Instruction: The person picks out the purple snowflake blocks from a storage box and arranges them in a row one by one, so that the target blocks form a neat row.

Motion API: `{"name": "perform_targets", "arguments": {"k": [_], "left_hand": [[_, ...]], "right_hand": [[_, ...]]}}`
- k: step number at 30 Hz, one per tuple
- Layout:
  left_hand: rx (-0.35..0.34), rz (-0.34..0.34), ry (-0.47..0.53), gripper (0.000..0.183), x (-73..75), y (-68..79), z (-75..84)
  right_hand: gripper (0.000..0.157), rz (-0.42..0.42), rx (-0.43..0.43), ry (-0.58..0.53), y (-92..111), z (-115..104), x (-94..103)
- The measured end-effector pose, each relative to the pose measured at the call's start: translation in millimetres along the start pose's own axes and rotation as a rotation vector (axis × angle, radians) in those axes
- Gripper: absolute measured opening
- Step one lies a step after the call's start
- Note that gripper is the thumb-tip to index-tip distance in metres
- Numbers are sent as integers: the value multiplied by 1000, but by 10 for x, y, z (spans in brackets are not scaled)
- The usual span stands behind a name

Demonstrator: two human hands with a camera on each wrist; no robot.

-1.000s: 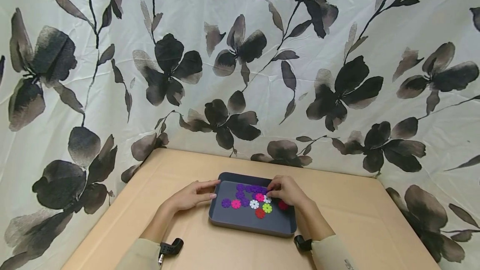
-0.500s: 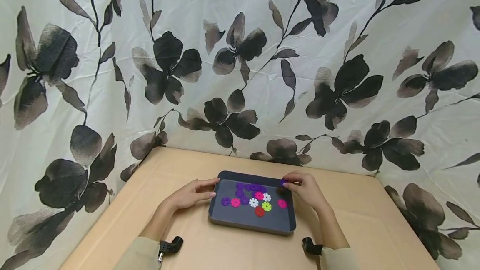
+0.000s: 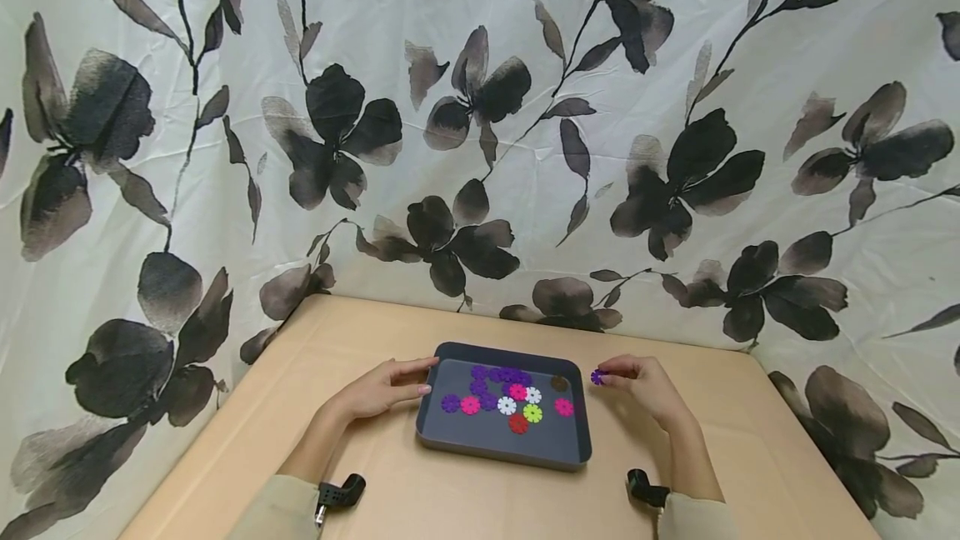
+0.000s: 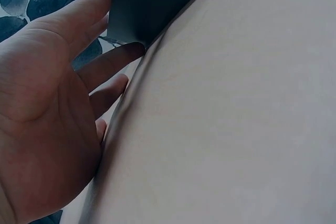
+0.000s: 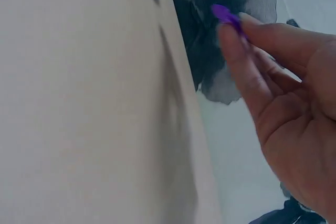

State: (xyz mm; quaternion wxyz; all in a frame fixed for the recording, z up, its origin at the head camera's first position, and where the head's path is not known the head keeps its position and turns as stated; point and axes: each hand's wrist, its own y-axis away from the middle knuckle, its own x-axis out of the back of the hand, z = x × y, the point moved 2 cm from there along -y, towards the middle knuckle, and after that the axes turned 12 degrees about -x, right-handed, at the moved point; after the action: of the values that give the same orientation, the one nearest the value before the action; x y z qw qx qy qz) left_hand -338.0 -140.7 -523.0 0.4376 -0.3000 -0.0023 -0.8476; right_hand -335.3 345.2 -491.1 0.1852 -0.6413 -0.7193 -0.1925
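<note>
Between its thumb and fingertips my right hand (image 3: 645, 387) pinches a purple notched disc (image 3: 597, 377), just beyond the tray's right side. The right wrist view shows this purple disc (image 5: 228, 15) edge-on at the fingertips. My left hand (image 3: 381, 391) touches the left wall of a dark grey tray (image 3: 480, 445), its fingers fairly straight; in the left wrist view the fingertips meet the tray's outer side (image 4: 147, 9). Inside the tray lie several purple discs clustered at the back, pink ones, two white discs, a yellow-green disc (image 3: 532, 413), a red disc (image 3: 518, 423) and a brown disc (image 3: 559, 384).
The tray stands on a light tan tabletop (image 3: 360, 327). Behind it hangs a white cloth (image 3: 555, 215) with dark flower prints. Black wrist cameras are strapped at both wrists, over light sleeves.
From the tray's back right, my right hand has lifted a purple disc and carried it rightward past the rim. The brown and right-hand pink discs are now uncovered. My left hand stays put.
</note>
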Motion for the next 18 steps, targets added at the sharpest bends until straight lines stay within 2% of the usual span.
{"name": "perform_targets", "arguments": {"k": [3,10,18], "left_hand": [[-2,-4,11,59,-8,4,-14],[6,-19,22,61,-12,9,-26],[-15,-19,3,62,2,-2,-12]], "right_hand": [[19,-27,-49,23,24,36,0],[21,-62,-55,83,27,39,-55],[17,-111,-76,121,-3,69,-121]]}}
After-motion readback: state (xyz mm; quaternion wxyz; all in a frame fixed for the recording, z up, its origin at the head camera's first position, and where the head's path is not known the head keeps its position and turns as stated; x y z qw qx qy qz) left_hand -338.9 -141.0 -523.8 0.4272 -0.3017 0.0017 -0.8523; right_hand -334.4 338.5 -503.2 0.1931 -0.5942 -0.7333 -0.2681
